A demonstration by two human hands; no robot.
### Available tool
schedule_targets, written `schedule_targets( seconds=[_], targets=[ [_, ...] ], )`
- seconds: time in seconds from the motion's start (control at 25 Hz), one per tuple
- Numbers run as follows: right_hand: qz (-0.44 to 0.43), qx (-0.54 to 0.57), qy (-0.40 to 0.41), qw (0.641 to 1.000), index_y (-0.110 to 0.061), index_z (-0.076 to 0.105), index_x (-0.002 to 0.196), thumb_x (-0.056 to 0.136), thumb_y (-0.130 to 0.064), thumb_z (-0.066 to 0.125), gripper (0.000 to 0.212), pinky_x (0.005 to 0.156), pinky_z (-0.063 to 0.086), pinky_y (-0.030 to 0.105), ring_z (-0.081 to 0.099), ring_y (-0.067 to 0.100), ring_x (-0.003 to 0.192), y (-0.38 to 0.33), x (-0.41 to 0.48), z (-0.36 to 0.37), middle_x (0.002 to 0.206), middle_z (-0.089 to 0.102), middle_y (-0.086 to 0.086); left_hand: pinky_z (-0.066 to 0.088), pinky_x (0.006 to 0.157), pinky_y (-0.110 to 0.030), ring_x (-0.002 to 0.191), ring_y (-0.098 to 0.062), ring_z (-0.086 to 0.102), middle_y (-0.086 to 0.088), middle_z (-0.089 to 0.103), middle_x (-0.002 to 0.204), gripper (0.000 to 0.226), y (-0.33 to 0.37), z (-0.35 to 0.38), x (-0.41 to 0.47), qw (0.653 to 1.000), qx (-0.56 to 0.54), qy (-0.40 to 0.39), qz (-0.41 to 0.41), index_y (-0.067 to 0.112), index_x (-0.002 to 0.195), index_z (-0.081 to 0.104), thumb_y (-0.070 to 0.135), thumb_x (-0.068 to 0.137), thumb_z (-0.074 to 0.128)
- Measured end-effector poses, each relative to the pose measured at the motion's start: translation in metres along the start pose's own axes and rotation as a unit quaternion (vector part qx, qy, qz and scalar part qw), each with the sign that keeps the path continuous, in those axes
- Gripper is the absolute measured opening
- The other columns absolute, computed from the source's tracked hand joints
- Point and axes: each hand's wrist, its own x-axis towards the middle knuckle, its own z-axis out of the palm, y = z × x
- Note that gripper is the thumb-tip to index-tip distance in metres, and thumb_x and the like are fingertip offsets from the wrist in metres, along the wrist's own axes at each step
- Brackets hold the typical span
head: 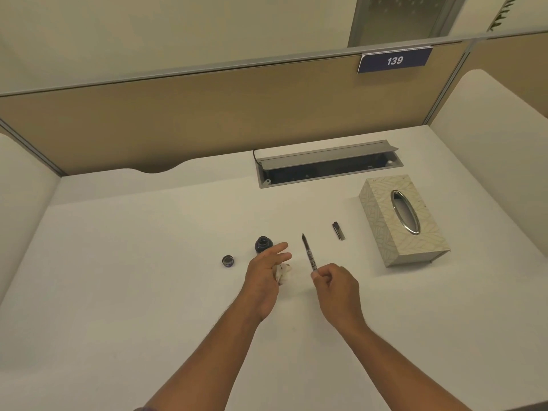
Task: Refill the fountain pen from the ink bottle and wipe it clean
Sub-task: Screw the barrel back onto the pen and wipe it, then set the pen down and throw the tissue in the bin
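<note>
My right hand (335,287) grips the fountain pen (309,253) by its rear end, nib pointing up and away. My left hand (265,272) has its fingers spread, and a crumpled, ink-stained tissue (284,272) sits against its palm side; whether it grips the tissue is unclear. The open ink bottle (263,244) stands just beyond my left fingers. Its round cap (227,260) lies to the left on the white desk (148,277). The pen cap (338,231) lies to the right of the pen.
A patterned tissue box (421,232) with an oval metal slot stands at the right. An open cable tray (326,167) is set into the desk at the back. Beige partition walls enclose the desk, with a sign reading 139 (394,60).
</note>
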Motion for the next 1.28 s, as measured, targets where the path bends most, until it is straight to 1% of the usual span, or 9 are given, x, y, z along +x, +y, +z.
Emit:
schedule_targets(
  seconds=[0.16, 0.32, 0.56, 0.8, 0.92, 1.04, 1.08, 1.2, 1.28],
  targets=[
    [0.005, -0.039, 0.032, 0.999, -0.009, 0.071, 0.095, 0.098, -0.018, 0.068, 0.01, 0.07, 0.037, 0.025, 0.06, 0.022, 0.081, 0.021, 0.026, 0.01, 0.089, 0.07, 0.008, 0.043, 0.072, -0.033, 0.077, -0.021, 0.058, -0.01, 0.07, 0.101, 0.04, -0.013, -0.007, 0.008, 0.998, -0.034, 0.05, -0.01, 0.008, 0.126, 0.073, -0.005, 0.099, 0.046],
    [0.003, -0.102, 0.028, 0.994, -0.007, 0.067, 0.094, 0.099, -0.018, 0.065, 0.012, 0.072, 0.039, 0.031, 0.061, 0.029, 0.088, 0.035, 0.043, 0.015, 0.092, 0.067, 0.011, 0.056, 0.084, -0.035, 0.101, -0.029, 0.069, -0.015, 0.072, 0.116, 0.038, -0.021, -0.018, 0.007, 0.998, -0.047, 0.05, -0.001, 0.01, 0.133, 0.067, -0.009, 0.104, 0.05],
    [-0.005, -0.187, 0.022, 0.982, -0.007, 0.065, 0.096, 0.101, -0.023, 0.059, 0.018, 0.072, 0.038, 0.034, 0.062, 0.032, 0.093, 0.039, 0.051, 0.02, 0.096, 0.065, 0.013, 0.057, 0.107, -0.046, 0.106, -0.031, 0.077, -0.019, 0.076, 0.119, 0.036, -0.03, -0.019, -0.006, 0.997, -0.063, 0.041, 0.008, 0.01, 0.133, 0.066, -0.009, 0.104, 0.056],
    [0.001, -0.211, 0.013, 0.977, -0.007, 0.062, 0.101, 0.101, -0.028, 0.059, 0.021, 0.076, 0.046, 0.037, 0.063, 0.032, 0.098, 0.041, 0.053, 0.02, 0.102, 0.063, 0.012, 0.061, 0.095, -0.038, 0.112, -0.032, 0.078, -0.018, 0.076, 0.119, 0.032, -0.023, -0.015, -0.012, 0.995, -0.097, 0.034, 0.014, 0.005, 0.132, 0.066, -0.008, 0.105, 0.056],
    [0.014, -0.174, 0.022, 0.984, -0.006, 0.063, 0.101, 0.099, -0.027, 0.063, 0.021, 0.075, 0.045, 0.036, 0.062, 0.032, 0.096, 0.039, 0.048, 0.018, 0.103, 0.062, 0.013, 0.06, 0.098, -0.039, 0.118, -0.033, 0.076, -0.019, 0.076, 0.122, 0.032, -0.018, -0.014, -0.014, 0.993, -0.11, 0.024, 0.021, 0.005, 0.132, 0.066, -0.008, 0.104, 0.056],
    [-0.036, -0.06, 0.091, 0.993, -0.003, 0.068, 0.101, 0.095, -0.014, 0.07, 0.013, 0.076, 0.041, 0.029, 0.061, 0.032, 0.089, 0.031, 0.033, 0.015, 0.1, 0.06, 0.013, 0.059, 0.097, -0.04, 0.122, -0.034, 0.074, -0.016, 0.08, 0.117, 0.031, -0.015, -0.014, -0.017, 0.991, -0.127, 0.015, 0.026, 0.005, 0.131, 0.065, -0.008, 0.104, 0.057],
    [-0.048, -0.019, 0.088, 0.995, -0.004, 0.07, 0.101, 0.096, -0.014, 0.069, 0.011, 0.076, 0.041, 0.027, 0.063, 0.029, 0.088, 0.025, 0.025, 0.014, 0.098, 0.063, 0.01, 0.059, 0.096, -0.039, 0.122, -0.034, 0.074, -0.016, 0.081, 0.117, 0.032, -0.015, -0.014, -0.018, 0.991, -0.13, 0.012, 0.026, 0.005, 0.132, 0.065, -0.008, 0.103, 0.058],
    [-0.05, 0.076, -0.016, 0.996, -0.017, 0.076, 0.097, 0.101, -0.027, 0.064, 0.016, 0.071, 0.049, 0.026, 0.07, 0.016, 0.081, 0.001, -0.006, 0.013, 0.087, 0.075, -0.003, 0.057, 0.1, -0.04, 0.122, -0.032, 0.073, -0.019, 0.079, 0.123, 0.034, -0.016, -0.01, -0.025, 0.991, -0.127, -0.007, 0.025, 0.003, 0.135, 0.063, -0.005, 0.103, 0.059],
    [-0.042, 0.127, -0.065, 0.989, -0.021, 0.077, 0.094, 0.1, -0.034, 0.064, 0.018, 0.07, 0.058, 0.029, 0.072, 0.012, 0.076, -0.012, -0.027, 0.015, 0.081, 0.076, -0.005, 0.057, 0.102, -0.041, 0.117, -0.03, 0.075, -0.018, 0.078, 0.127, 0.034, -0.018, -0.007, -0.032, 0.991, -0.131, -0.019, 0.017, 0.003, 0.137, 0.063, -0.003, 0.103, 0.06]
  ],
)
